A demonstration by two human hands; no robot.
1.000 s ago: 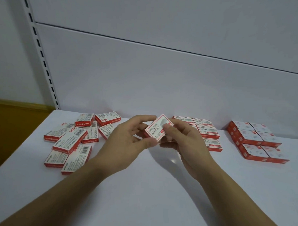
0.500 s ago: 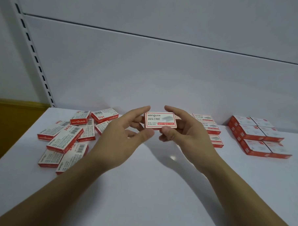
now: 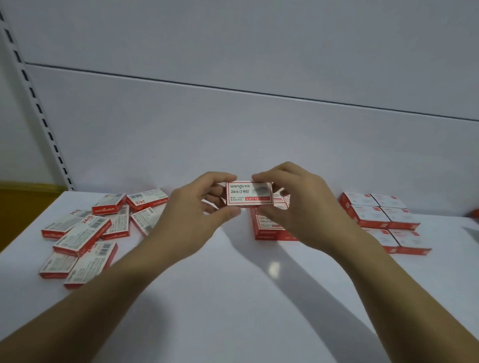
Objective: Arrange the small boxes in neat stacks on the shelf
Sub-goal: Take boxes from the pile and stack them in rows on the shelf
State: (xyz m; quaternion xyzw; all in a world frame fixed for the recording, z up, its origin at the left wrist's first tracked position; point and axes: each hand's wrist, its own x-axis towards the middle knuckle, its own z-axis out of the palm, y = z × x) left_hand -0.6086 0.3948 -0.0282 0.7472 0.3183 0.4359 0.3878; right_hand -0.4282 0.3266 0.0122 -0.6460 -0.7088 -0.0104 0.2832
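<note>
Presently: box (image 3: 249, 195), label to camera, held above shelf (image 3: 241, 305) toward 12 o'clock; left hand (image 3: 192, 220) pinches its left end, right hand (image 3: 300, 208) its right end; loose boxes (image 3: 88, 229) at 9 o'clock; stack (image 3: 266, 229) at box's 5 o'clock, partly behind right hand; neat stacks (image 3: 382, 217) at 3 o'clock.

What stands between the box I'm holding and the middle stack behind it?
Nothing visible. The box, pinched by the left hand and right hand, hovers just in front of the stack. The right hand hides much of the stack's top, so that spot cannot be checked.
</note>
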